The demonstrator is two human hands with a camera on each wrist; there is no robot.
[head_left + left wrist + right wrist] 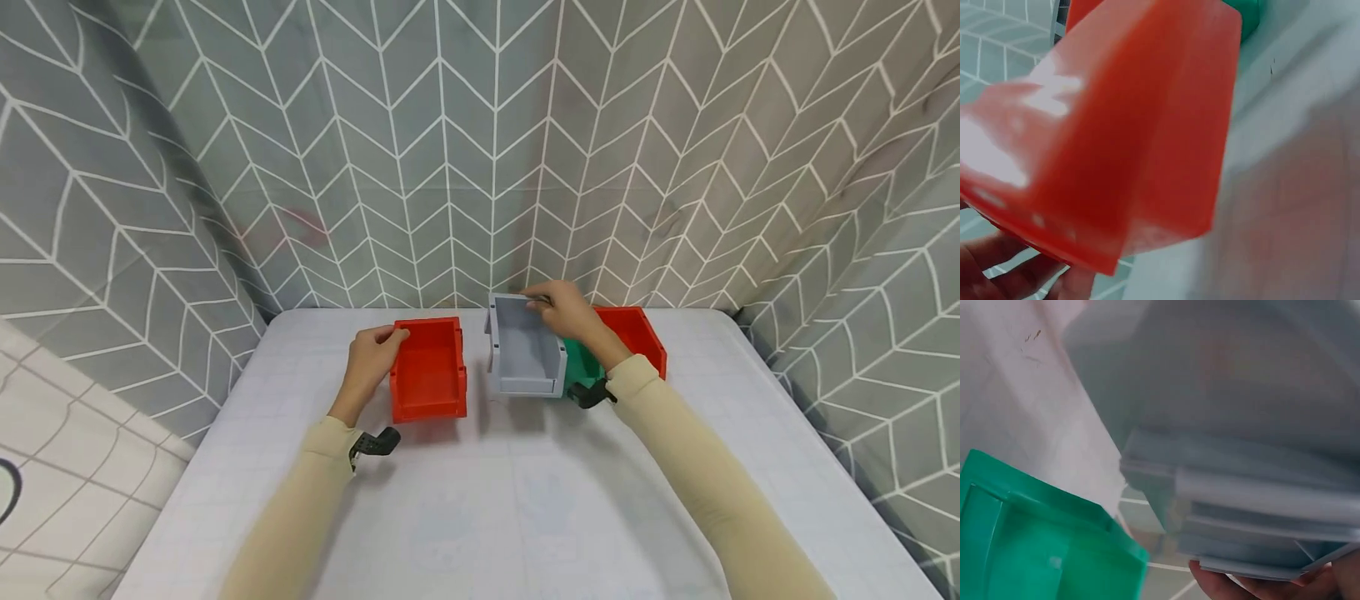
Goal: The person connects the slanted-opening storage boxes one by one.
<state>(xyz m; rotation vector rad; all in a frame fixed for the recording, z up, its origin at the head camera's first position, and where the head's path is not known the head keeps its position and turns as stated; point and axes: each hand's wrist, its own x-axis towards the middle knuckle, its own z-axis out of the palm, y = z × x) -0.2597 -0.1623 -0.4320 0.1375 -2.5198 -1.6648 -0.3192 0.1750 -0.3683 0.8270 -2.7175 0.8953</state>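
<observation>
In the head view my left hand (372, 358) grips the rim of a red plastic bin (427, 379) at its left back corner. The left wrist view shows this red bin (1141, 125) raised off the table, with fingers (1022, 275) at its edge. My right hand (566, 310) pinches the back rim of a grey bin (527, 346), held above the table to the right of the red one. The grey bin's underside (1229, 387) fills much of the right wrist view, fingers (1222, 584) at its edge.
A green bin (583, 367) stands partly hidden behind the grey bin and my right wrist. Beyond it, a second red bin (637, 333) sits at the right back. The white table (480, 500) ends at a patterned curtain (480, 167).
</observation>
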